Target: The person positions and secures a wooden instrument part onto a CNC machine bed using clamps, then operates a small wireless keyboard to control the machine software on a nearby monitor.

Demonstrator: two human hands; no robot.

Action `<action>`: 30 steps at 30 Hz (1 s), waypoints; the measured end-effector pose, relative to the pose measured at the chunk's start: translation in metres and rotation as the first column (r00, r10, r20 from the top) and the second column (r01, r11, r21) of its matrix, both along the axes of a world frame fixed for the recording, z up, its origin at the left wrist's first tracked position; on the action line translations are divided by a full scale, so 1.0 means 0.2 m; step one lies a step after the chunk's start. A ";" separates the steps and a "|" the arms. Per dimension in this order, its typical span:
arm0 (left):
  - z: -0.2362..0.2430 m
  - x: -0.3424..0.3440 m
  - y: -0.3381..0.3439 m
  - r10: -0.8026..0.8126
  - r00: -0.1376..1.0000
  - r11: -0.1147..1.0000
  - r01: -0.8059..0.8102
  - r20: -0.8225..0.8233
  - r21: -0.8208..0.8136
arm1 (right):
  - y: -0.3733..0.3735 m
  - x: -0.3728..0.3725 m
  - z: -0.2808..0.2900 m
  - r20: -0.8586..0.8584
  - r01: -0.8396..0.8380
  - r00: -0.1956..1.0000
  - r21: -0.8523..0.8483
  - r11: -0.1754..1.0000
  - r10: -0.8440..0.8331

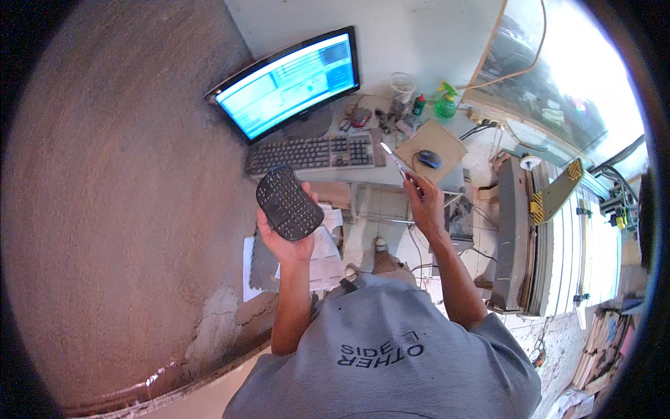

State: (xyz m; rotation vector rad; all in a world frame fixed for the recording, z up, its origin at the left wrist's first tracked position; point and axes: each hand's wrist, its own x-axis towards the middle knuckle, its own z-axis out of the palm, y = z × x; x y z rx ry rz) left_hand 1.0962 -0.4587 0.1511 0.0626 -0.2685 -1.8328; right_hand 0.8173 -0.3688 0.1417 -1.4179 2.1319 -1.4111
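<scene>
A small black handheld keyboard [288,204] with rounded grips lies tilted in my left hand [286,241], its keys facing up and my fingers wrapped round its edges. To the right, my right hand [424,197] grips a toothbrush [393,161] by its handle, the pale bristle head pointing up and left toward the desk. The two are apart from each other. Just beyond them a full-size dark keyboard [310,155] rests along the desk's front, below a lit monitor [289,80].
On the desk's right a blue-black mouse [429,159] sits on a tan board [447,143]. Behind it stand a green spray bottle [445,105], a small dark bottle [419,105] and a clear cup [403,87]. Papers [321,258] hang below; a machine with a slatted bed [558,244] stands right.
</scene>
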 end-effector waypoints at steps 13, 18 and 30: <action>-0.08 -0.33 -0.08 -0.328 0.925 0.928 0.277 0.192 0.251 | -0.64 -0.56 -0.82 -0.168 0.034 0.986 0.227 0.973 0.005; -0.02 -0.48 -0.18 -0.458 0.849 0.865 0.358 0.262 0.352 | -0.74 -0.48 -0.90 -0.166 0.096 0.986 0.388 0.916 -0.033; -0.17 -0.78 -0.29 -0.883 0.451 0.469 0.851 0.128 0.236 | -0.31 -0.61 -0.09 0.839 -0.363 0.492 -0.044 0.931 0.231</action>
